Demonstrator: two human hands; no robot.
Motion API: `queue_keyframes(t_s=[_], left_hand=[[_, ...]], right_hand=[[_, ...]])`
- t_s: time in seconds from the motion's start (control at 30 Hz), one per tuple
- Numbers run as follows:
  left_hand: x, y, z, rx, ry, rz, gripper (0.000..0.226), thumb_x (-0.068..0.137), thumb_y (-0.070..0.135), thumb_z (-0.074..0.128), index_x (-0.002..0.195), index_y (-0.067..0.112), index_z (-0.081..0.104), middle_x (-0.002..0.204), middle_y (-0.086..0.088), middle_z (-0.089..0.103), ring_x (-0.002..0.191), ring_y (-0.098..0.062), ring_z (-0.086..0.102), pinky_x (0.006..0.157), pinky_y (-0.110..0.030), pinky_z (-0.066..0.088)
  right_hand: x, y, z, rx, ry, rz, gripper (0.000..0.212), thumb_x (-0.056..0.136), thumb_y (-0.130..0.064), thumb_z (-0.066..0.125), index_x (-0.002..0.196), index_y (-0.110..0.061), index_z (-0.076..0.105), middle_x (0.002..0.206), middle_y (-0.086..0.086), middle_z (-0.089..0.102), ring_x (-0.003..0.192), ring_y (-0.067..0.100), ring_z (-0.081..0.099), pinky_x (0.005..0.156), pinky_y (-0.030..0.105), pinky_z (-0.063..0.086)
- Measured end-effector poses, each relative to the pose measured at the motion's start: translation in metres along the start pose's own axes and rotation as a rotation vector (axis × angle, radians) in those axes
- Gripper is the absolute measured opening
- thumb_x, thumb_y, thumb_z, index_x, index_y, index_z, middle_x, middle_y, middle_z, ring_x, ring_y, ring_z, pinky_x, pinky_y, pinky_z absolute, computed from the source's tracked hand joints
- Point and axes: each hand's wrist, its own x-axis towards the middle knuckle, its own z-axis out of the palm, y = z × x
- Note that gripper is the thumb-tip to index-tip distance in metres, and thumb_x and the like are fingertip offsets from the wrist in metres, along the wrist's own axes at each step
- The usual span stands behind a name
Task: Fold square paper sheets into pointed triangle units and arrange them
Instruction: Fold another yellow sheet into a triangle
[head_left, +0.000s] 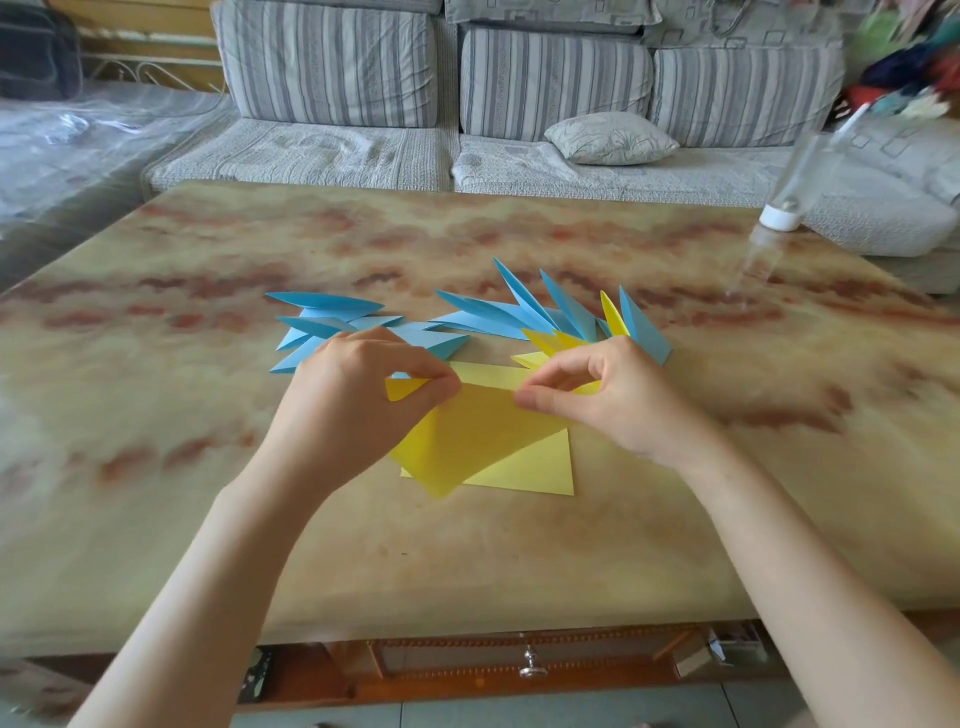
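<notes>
On the desk (467, 561), a yellow sheet (467, 436) sits tilted over a flat yellow square (535, 470). The left hand (358, 395) pinches the sheet's left corner and the right hand (613, 395) pinches its upper right edge. Just beyond the sheet, blue units (498, 312) and yellow units (550, 343) fan out.

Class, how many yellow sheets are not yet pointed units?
2. The held sheet is pinched between the left hand and right hand; the flat sheet lies beneath on the table. More may be hidden underneath.

Both bare forearms reach forward; the left hand (363, 395) and right hand (608, 400) (each curled, knuckles up) pinch the yellow sheet (467, 436) by its far edge.
</notes>
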Motion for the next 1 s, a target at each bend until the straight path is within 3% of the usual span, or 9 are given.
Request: queue_keyframes(t_s=[0.1, 0.13, 0.23, 0.37, 0.53, 0.7, 0.83, 1.0], left_hand=[[0.001, -0.003, -0.003, -0.022, 0.003, -0.061, 0.0, 0.08, 0.035, 0.073, 0.08, 0.035, 0.072, 0.087, 0.009, 0.066, 0.083, -0.017, 0.058, 0.071, -0.031, 0.045], [0.001, -0.002, -0.003, -0.04, -0.011, -0.079, 0.003, 0.08, 0.035, 0.073, 0.078, 0.036, 0.071, 0.087, 0.01, 0.066, 0.083, -0.016, 0.058, 0.072, -0.033, 0.045], [0.001, 0.0, -0.003, -0.014, -0.031, -0.105, 0.011, 0.081, 0.036, 0.071, 0.073, 0.042, 0.065, 0.081, 0.019, 0.064, 0.08, -0.012, 0.057, 0.068, -0.025, 0.042], [0.003, -0.011, -0.015, 0.025, 0.054, -0.162, 0.015, 0.082, 0.032, 0.07, 0.072, 0.04, 0.064, 0.073, 0.027, 0.06, 0.061, -0.003, 0.051, 0.059, -0.021, 0.037], [0.001, -0.014, -0.022, -0.062, 0.02, -0.167, 0.019, 0.082, 0.03, 0.07, 0.069, 0.041, 0.064, 0.076, 0.027, 0.064, 0.064, 0.009, 0.054, 0.059, -0.015, 0.034], [0.0, -0.004, -0.006, -0.055, -0.084, -0.149, 0.021, 0.081, 0.032, 0.071, 0.066, 0.044, 0.062, 0.073, 0.026, 0.065, 0.075, -0.018, 0.062, 0.071, -0.033, 0.048], [-0.002, 0.004, 0.004, -0.047, -0.122, -0.119, 0.022, 0.081, 0.036, 0.07, 0.065, 0.047, 0.059, 0.074, 0.024, 0.063, 0.074, -0.011, 0.059, 0.065, -0.024, 0.044], [-0.004, 0.011, 0.013, -0.076, -0.128, -0.052, 0.02, 0.079, 0.04, 0.068, 0.065, 0.05, 0.058, 0.076, 0.006, 0.069, 0.076, -0.019, 0.06, 0.069, -0.036, 0.05]], right_hand=[[-0.001, 0.006, -0.007, 0.016, -0.009, 0.023, 0.006, 0.078, -0.033, 0.074, 0.074, -0.029, 0.073, 0.072, -0.019, 0.07, 0.079, 0.01, 0.063, 0.079, 0.02, 0.047], [-0.001, 0.007, -0.008, 0.031, -0.014, 0.027, 0.007, 0.078, -0.034, 0.073, 0.075, -0.028, 0.073, 0.073, -0.018, 0.07, 0.079, 0.01, 0.063, 0.077, 0.017, 0.046], [-0.002, 0.009, -0.011, 0.004, -0.022, 0.025, 0.016, 0.078, -0.037, 0.07, 0.075, -0.022, 0.074, 0.075, -0.015, 0.071, 0.075, 0.009, 0.062, 0.076, 0.018, 0.045], [-0.004, 0.018, -0.024, -0.081, 0.03, 0.013, 0.02, 0.088, -0.024, 0.066, 0.073, -0.014, 0.074, 0.077, -0.005, 0.073, 0.073, 0.01, 0.061, 0.075, 0.016, 0.043], [-0.006, 0.021, -0.033, 0.008, 0.124, -0.012, 0.017, 0.09, -0.016, 0.064, 0.076, -0.009, 0.071, 0.077, -0.003, 0.073, 0.072, -0.002, 0.061, 0.073, 0.01, 0.042], [0.001, 0.014, -0.018, 0.025, 0.158, -0.061, 0.014, 0.086, -0.03, 0.066, 0.086, -0.018, 0.073, 0.086, -0.009, 0.071, 0.086, 0.006, 0.063, 0.077, 0.015, 0.044], [0.005, 0.006, -0.001, -0.047, 0.094, -0.14, 0.022, 0.074, -0.044, 0.071, 0.092, -0.03, 0.073, 0.097, -0.01, 0.069, 0.101, 0.008, 0.058, 0.093, 0.019, 0.039], [0.005, -0.007, 0.019, -0.142, 0.062, -0.153, 0.009, 0.076, -0.031, 0.078, 0.083, -0.027, 0.075, 0.08, -0.012, 0.064, 0.089, 0.004, 0.05, 0.087, 0.014, 0.034]])
